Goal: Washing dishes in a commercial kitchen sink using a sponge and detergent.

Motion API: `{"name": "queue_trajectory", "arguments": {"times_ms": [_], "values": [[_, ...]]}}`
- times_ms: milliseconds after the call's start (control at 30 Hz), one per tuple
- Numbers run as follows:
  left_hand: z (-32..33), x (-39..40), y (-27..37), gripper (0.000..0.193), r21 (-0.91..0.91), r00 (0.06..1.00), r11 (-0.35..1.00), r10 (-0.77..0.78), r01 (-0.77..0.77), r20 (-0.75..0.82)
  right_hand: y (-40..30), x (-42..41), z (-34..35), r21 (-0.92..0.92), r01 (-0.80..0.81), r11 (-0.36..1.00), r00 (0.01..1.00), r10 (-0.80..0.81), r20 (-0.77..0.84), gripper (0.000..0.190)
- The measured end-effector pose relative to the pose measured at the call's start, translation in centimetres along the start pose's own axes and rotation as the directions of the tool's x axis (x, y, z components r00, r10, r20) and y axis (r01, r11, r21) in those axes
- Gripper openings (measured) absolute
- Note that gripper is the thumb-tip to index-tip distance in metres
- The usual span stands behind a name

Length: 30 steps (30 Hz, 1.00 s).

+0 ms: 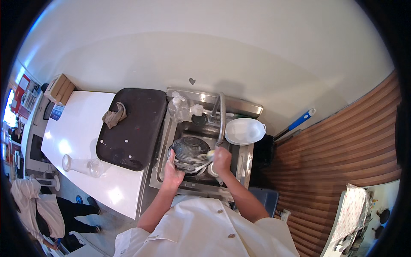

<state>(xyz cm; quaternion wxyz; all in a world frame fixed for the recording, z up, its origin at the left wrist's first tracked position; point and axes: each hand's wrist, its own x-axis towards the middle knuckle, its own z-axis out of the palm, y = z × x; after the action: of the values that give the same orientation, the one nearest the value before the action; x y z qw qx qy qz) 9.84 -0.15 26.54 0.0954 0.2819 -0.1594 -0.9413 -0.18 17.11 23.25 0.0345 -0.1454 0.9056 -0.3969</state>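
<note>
Over the stainless steel sink (249, 160), my left hand (172, 173) grips the left rim of a dark ridged bowl (190, 151). The bowl's ribbed outer side faces up, and white suds streak its lower edge. My right hand (222, 159) is closed at the bowl's right side, around what looks like a yellowish sponge (210, 154), mostly hidden by the fingers. Below the bowl, soapy white dishes (212, 170) show partly in the basin. A curved metal faucet (222, 119) ends just above my right hand.
A white oval dish (245, 131) rests on the sink's right ledge; a clear pump bottle (178, 107) stands back left. On the white counter (80, 128) are a dark tray (138, 128) with a crumpled cloth (115, 116) and a glass carafe (82, 165). Another person (45, 205) stands far left.
</note>
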Motion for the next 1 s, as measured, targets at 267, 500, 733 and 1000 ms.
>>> {"name": "queue_trajectory", "arguments": {"times_ms": [267, 500, 733, 1000], "values": [[-5.0, -1.0, -0.9, 0.061, 0.771, 1.000, 0.637, 0.015, -0.006, -0.005, 1.3, 0.4, 2.7, 0.669, -0.678, -0.306, 0.656, 0.160, 0.738, 0.060], [-2.2, 4.0, 3.9, 0.065, 0.219, 0.995, 0.972, -0.094, 0.084, 0.035, 3.0, 4.4, 1.5, 0.755, -0.533, 0.381, 0.844, 0.173, 0.508, 0.047], [-0.7, 5.2, 2.3, 0.056, 0.802, 0.905, 0.558, 0.422, -0.214, -0.053, -1.7, 5.6, -0.6, 0.289, -0.027, 0.957, 0.991, 0.065, -0.120, 0.025], [-2.4, 5.9, -1.4, 0.053, 0.960, 0.771, -0.045, 0.585, -0.277, 0.250, -7.5, 4.0, 3.0, -0.183, 0.642, 0.744, 0.758, -0.653, 0.007, 0.030]]}}
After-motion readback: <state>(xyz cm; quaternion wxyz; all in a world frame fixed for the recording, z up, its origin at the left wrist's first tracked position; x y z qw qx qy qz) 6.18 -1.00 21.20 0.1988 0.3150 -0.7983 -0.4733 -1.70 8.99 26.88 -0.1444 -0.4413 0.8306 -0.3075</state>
